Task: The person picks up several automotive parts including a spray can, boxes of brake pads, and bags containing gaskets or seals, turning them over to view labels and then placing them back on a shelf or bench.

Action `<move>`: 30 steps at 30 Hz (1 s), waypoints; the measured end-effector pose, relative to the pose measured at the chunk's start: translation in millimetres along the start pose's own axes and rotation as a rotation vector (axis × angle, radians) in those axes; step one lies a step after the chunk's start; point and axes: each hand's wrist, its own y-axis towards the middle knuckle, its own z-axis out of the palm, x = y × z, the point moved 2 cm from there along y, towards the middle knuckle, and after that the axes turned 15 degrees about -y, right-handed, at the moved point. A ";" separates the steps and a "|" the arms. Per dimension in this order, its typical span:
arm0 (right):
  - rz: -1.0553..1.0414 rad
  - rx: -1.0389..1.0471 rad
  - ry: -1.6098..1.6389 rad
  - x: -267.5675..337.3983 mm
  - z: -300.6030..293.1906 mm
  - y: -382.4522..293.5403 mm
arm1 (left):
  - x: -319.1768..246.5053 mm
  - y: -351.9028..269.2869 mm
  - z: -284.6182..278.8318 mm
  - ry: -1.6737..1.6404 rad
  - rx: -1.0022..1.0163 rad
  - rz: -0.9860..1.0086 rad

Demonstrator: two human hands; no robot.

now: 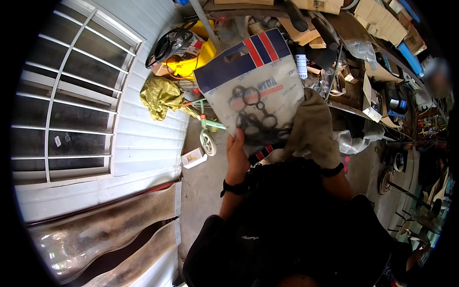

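Note:
A translucent plastic bag [263, 80] with a dark blue top band and red stripes is held up before me. Dark ring-shaped parts [258, 114] show through its lower half. My left hand [238, 150] is bare and grips the bag's lower left edge, thumb at the front. On my right hand [313, 129] is a grey-brown fabric work glove, and it holds the bag's lower right side; its fingertips are partly hidden behind the bag. Both wrists have dark bands. The bag's cut-out handle is at the upper edge.
Shelves at the right hold cardboard boxes [380, 25] and clear plastic wrap. Left of the bag stand a yellow container [204, 59], a crumpled gold-coloured cover [161, 97], a small green balance bike [208, 138] and a white box [193, 158]. A barred window [71, 97] is at left.

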 end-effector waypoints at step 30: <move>-0.239 -0.279 -0.337 54.7 -23.3 3.9 | -4.3 3.7 -7.9 0.165 -0.085 0.243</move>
